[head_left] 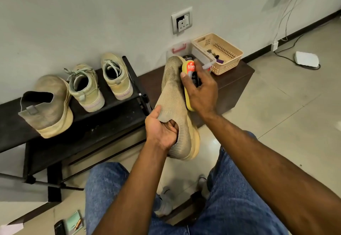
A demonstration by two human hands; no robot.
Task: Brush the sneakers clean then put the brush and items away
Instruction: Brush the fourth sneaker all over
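Observation:
My left hand (pixel 161 129) grips a beige knit sneaker (pixel 175 103) at its collar, fingers tucked inside the opening, and holds it up toe-away over my lap. My right hand (pixel 200 89) grips a yellow shoe brush (pixel 188 81) with a red label and presses it against the sneaker's right side. Its matching sneaker (pixel 48 105) stands on the black rack (pixel 103 124) at the left. Beside that one sits a pair of pale lace-up sneakers (pixel 100 83).
A beige plastic basket (pixel 218 53) holding small items and a clear box with a red handle (pixel 179 48) stand on a dark low cabinet (pixel 234 81) by the wall. A wall socket, cables and a white device lie to the right. A notebook, a pencil and a phone lie on the floor at bottom left.

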